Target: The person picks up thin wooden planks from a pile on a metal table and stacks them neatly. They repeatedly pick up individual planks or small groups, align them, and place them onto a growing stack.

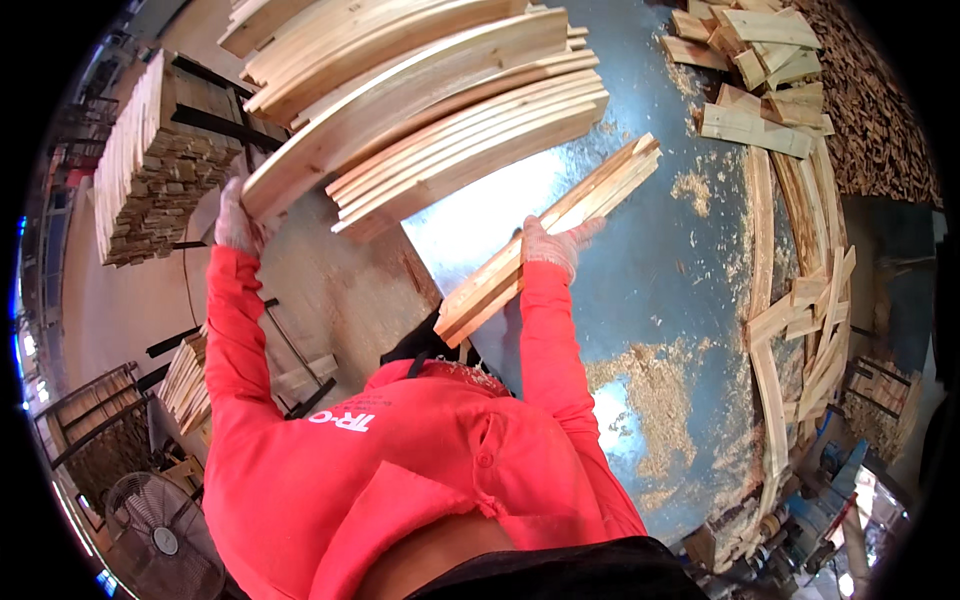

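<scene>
Both hands on timber, rows only part-gathered

Here on the metal table (625, 285), the right hand (550, 248) is closed around a small bundle of planks (605, 190), lying slantwise across the near edge, well apart from the rest. Over to the left hand (240, 222): it's touching the near end of a long curved-looking board (400, 115), though whether it grips or merely steadies, I can't tell.

What's done? Beside that board sits a batch of boards (475, 155), neatly side by side, with more boards (370, 55) ranged beyond. What's left? The bundle lies outside those rows, and across the table it's untidy: short offcuts (765, 50) heaped at the far end, loose strips (765, 385) crossing down the right side, sawdust (660, 400) everywhere. Partway, I'd judge; the full count isn't readable from here.
</scene>
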Motion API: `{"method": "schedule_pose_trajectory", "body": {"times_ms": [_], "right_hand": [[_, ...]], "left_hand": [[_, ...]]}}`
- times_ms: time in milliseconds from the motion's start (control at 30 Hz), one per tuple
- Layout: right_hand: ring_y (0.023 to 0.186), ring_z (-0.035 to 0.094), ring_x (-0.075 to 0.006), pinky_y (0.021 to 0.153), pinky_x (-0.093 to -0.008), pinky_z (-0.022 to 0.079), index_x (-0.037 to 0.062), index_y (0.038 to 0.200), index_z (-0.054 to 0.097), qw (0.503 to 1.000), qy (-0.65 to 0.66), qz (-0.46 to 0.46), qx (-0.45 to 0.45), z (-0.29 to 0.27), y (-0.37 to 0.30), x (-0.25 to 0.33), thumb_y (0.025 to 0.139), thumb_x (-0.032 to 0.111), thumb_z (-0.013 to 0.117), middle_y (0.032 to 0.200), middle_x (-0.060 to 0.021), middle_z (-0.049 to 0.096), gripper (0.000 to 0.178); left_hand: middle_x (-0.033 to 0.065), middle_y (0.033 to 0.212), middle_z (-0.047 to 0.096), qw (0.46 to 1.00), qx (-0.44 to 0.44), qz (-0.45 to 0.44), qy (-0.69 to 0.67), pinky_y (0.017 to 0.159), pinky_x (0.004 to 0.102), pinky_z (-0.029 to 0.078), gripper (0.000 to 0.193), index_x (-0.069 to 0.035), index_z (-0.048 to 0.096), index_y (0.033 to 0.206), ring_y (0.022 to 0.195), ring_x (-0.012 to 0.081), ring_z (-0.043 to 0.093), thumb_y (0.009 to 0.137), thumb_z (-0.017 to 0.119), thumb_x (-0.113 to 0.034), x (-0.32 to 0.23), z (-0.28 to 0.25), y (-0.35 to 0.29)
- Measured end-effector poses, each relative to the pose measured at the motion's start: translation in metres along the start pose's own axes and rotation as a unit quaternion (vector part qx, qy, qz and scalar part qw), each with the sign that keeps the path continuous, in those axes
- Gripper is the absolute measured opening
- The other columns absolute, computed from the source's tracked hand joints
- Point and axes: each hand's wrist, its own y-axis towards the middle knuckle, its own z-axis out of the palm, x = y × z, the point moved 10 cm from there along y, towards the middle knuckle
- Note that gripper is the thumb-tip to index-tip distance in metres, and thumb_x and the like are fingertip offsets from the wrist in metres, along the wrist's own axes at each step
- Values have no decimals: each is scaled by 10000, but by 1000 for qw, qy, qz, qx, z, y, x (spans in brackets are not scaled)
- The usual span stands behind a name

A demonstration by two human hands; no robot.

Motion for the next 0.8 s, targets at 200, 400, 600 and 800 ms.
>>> {"method": "schedule_pose_trajectory", "body": {"times_ms": [200,400,600,800], "right_hand": [[1347,312,-429,1119,-422,305,46,1497,-37,976,-28,-184,-117,-36,-15,16,712,385,777,1505,-285,168,1180],[1224,371,-295,1012,-388,353,44,1452,134,788,500,-322,158,-51,-101,64,659,352,817,1337,-184,333,1091],[864,613,-200,697,-378,574,81,1115,544,608,739,-152,247,-80,-47,-10,650,-54,736,1052,-53,566,521],[1119,533,-372,954,-472,471,183,1407,346,935,50,-109,-335,-194,-47,-169,665,175,792,1277,-196,485,865]], "left_hand": [[194,1264,566,949,206,-99,-218,690,509,540,658,-2,461,1332,1015,397,615,944,393,-530,63,64,-64],[187,1256,561,949,270,148,69,914,380,477,566,43,531,1236,1113,302,563,933,521,-435,120,168,-162],[249,1392,437,854,371,248,266,1084,383,327,717,64,323,1414,1301,346,417,862,628,-277,132,263,-226],[244,1545,125,531,237,239,778,1123,444,261,1142,-118,5,1518,1379,408,275,719,737,-480,208,337,-228]]}}
